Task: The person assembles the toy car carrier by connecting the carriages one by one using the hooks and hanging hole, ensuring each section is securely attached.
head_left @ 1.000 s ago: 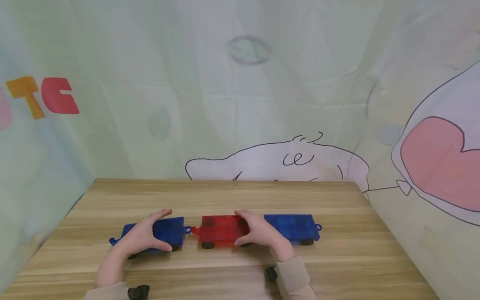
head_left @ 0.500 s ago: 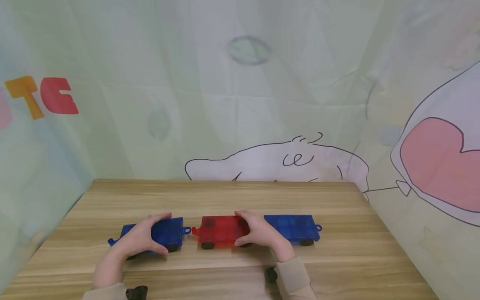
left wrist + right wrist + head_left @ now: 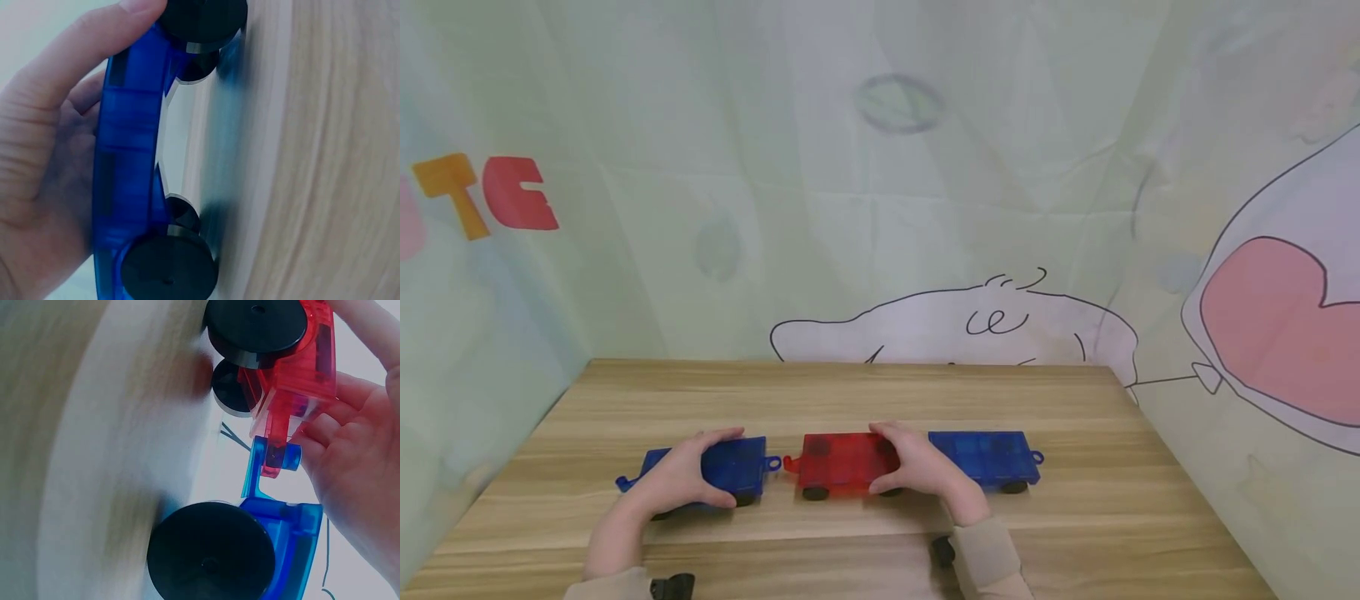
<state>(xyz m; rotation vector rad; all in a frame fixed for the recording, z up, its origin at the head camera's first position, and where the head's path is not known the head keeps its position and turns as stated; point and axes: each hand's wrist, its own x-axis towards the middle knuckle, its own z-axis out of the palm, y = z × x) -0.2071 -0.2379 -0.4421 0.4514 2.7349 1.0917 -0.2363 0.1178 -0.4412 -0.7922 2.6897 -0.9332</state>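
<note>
Three translucent toy train cars with black wheels stand in a row on the wooden table. My left hand (image 3: 681, 475) grips the left blue car (image 3: 736, 467) by its long sides, thumb on the near side. The red car (image 3: 842, 458) in the middle is held by its right end in my right hand (image 3: 925, 462). A small gap separates the left blue car's ring (image 3: 772, 463) from the red car's hook (image 3: 790, 463). In the right wrist view, the right blue car's upright hook (image 3: 292, 456) sits in the red car's end link; the right blue car (image 3: 988, 457) is untouched.
The wooden table (image 3: 850, 400) reaches back to a pale printed curtain (image 3: 805, 208), which also hangs at both sides. A black wrist camera (image 3: 672, 587) is strapped at the left sleeve, another camera (image 3: 943, 551) at the right sleeve.
My left hand has shifted very slightly left with its blue car, so the gap to the red car's hook is a little wider. The right hand and the other cars look still.
</note>
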